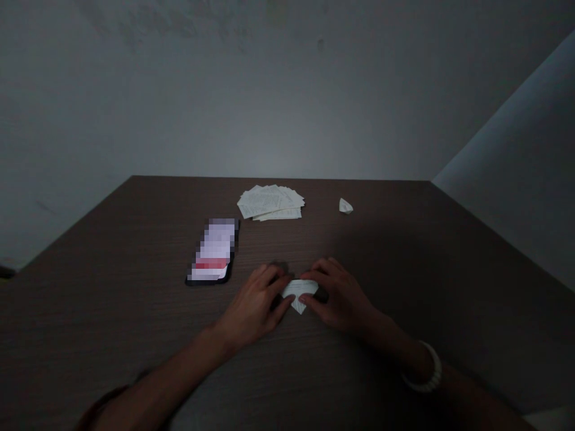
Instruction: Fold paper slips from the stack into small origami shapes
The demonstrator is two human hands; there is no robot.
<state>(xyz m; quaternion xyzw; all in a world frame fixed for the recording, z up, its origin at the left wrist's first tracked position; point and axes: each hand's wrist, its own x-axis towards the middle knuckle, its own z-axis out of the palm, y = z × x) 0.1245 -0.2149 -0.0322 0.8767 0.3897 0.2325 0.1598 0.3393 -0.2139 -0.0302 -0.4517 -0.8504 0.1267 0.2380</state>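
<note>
A small piece of printed paper (302,287), folded so that a point faces me, is between my hands low over the dark table. My left hand (258,302) grips its left side, thumb on the near face and fingers at the far edge. On the other side my right hand (339,293) pinches the paper in the same way, its thumb close to the left one. The undersides of the fingers are hidden. A pale bracelet (435,368) circles my right wrist.
A phone (213,248) with a lit, blurred screen lies left of my hands. Toward the back, a fanned pile of printed paper sheets (272,200) rests on the brown table (135,239). Right of it sits a small folded paper piece (345,206). A wall (278,90) stands behind the table.
</note>
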